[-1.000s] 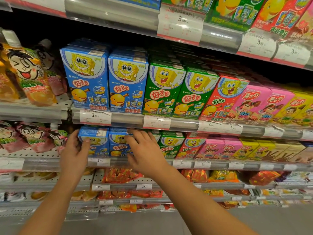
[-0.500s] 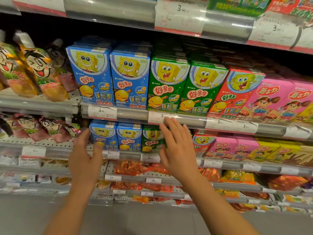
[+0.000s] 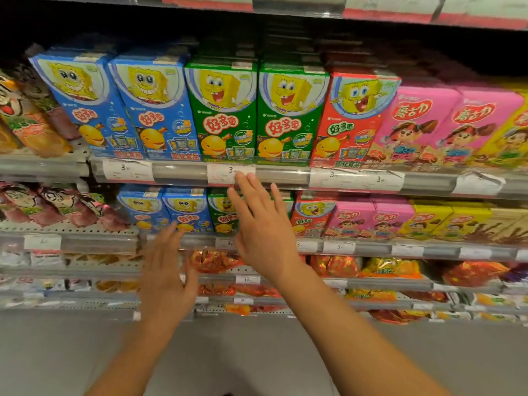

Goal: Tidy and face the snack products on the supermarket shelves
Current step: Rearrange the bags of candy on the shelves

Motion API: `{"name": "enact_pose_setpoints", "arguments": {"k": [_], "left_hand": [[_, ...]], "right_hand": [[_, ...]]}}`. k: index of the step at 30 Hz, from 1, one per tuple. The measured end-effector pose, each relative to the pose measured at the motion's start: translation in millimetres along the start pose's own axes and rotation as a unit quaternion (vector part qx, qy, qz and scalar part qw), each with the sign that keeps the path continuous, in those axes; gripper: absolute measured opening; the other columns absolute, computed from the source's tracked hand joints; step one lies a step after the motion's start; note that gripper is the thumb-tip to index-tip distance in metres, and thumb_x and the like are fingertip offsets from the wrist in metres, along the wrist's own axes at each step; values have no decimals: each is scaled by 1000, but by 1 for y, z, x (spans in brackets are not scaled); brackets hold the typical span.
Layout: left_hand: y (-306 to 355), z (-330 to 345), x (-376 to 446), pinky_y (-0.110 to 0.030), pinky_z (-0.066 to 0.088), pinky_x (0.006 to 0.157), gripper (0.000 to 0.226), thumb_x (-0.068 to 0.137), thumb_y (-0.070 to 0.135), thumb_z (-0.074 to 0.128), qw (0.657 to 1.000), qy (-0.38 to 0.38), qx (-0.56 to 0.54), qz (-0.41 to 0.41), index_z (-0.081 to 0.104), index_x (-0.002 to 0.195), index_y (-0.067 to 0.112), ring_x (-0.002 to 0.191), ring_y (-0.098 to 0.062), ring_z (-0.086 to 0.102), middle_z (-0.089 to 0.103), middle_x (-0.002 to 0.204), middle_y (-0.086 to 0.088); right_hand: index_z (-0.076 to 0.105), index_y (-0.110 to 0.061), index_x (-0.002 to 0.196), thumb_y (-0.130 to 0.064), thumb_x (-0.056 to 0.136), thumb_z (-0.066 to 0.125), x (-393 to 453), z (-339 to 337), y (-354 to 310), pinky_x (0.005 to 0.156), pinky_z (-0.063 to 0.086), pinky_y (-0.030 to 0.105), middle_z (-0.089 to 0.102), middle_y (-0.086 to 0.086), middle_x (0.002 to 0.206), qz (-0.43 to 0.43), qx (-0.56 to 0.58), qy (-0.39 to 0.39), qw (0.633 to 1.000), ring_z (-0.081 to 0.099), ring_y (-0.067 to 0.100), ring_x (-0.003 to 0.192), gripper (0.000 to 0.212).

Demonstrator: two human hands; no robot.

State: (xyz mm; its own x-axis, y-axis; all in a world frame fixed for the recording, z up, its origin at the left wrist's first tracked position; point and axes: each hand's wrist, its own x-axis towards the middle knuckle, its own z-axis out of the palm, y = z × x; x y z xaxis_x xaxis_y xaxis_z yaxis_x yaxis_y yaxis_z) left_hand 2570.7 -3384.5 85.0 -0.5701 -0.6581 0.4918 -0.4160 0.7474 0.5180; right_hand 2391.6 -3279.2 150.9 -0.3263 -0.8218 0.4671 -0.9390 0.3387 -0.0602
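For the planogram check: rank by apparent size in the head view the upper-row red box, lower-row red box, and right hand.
1. Upper-row red box
2. Right hand, nearer the camera, so inflated
3. Lower-row red box

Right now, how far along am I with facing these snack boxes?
Done, by the look of it: the upper row's blue boxes and green boxes stand upright, fronts out. In hand: nothing is gripped; the left hand and right hand are open before the lower row's green boxes. Left: the lower shelves' foil bags, too blurred to judge.
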Motion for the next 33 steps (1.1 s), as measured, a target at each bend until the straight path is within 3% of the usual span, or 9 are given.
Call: {"name": "enact_pose_setpoints", "arguments": {"k": [3, 6, 13, 16, 19, 21, 25, 29, 33], "left_hand": [[17, 2, 6, -51, 18, 126, 71, 91, 23, 51, 991, -45, 81, 98, 33, 157, 7, 157, -29, 13, 21, 168, -11], [29, 4, 12, -53, 20, 125, 67, 93, 26, 44, 980, -79, 126, 130, 34, 156, 7, 158, -30, 9, 18, 169, -12], [-11, 50, -29, -59, 39, 114, 84, 78, 26, 69, 948, -231, 205, 70, 33, 153, 12, 152, -36, 28, 32, 163, -14], [-31, 69, -37, -59, 29, 120, 102, 72, 33, 77, 921, -287, 257, 48, 27, 158, 8, 154, -40, 20, 25, 166, -16], [-40, 84, -30, -53, -1, 124, 104, 87, 38, 65, 913, -306, 269, 30, -2, 161, 9, 155, -38, -13, -17, 166, -15], [-47, 90, -22, -55, -6, 125, 105, 93, 39, 60, 912, -311, 266, 18, -20, 156, 11, 152, -36, -28, -34, 162, -15], [-57, 98, -20, -57, -7, 125, 113, 93, 42, 59, 913, -321, 253, 15, -31, 154, 11, 149, -36, -34, -42, 159, -14], [-76, 110, -22, -60, -1, 125, 118, 92, 44, 61, 920, -286, 262, 48, -35, 152, 12, 150, -37, -32, -42, 160, -12], [-93, 117, -25, -61, 3, 124, 116, 93, 41, 60, 927, -260, 260, 78, -37, 151, 15, 151, -34, -30, -44, 159, -8]], "right_hand": [[38, -12, 155, -30, 86, 43, 0, -1, -2, 125, 12, 56, 17, 9, 169, 2, 7, 6, 1000, 8, 26, 157, 71], [36, -12, 156, -29, 86, 49, 0, 1, -3, 124, 11, 57, 15, 9, 169, 6, 9, 4, 1000, 7, 26, 158, 72], [33, -10, 156, -28, 86, 56, 0, 1, -2, 125, 13, 58, 16, 10, 169, 3, -2, 5, 1000, 10, 29, 157, 76], [34, -10, 156, -29, 85, 56, -1, 0, 0, 125, 11, 56, 14, 10, 169, -8, -15, 1, 1000, 7, 28, 157, 77], [35, -12, 156, -26, 84, 59, -1, 1, 3, 126, 8, 56, 9, 10, 170, -24, -26, -10, 999, 1, 28, 158, 76], [37, -13, 155, -28, 83, 58, -2, -1, 4, 126, 8, 56, 7, 11, 170, -28, -42, -17, 999, -1, 29, 158, 76], [45, -13, 149, -28, 83, 55, 0, 0, 1, 123, 13, 60, 16, 14, 168, -28, -16, 13, 999, 7, 31, 157, 68], [61, -4, 132, -14, 84, 58, -40, 35, 13, 114, 30, 62, 49, 18, 148, 7, 34, 92, 995, 44, 37, 138, 49], [49, -7, 145, -17, 82, 64, -113, 106, 31, 110, 37, 60, 44, 17, 151, 74, -19, -14, 997, 42, 38, 139, 66]]}}
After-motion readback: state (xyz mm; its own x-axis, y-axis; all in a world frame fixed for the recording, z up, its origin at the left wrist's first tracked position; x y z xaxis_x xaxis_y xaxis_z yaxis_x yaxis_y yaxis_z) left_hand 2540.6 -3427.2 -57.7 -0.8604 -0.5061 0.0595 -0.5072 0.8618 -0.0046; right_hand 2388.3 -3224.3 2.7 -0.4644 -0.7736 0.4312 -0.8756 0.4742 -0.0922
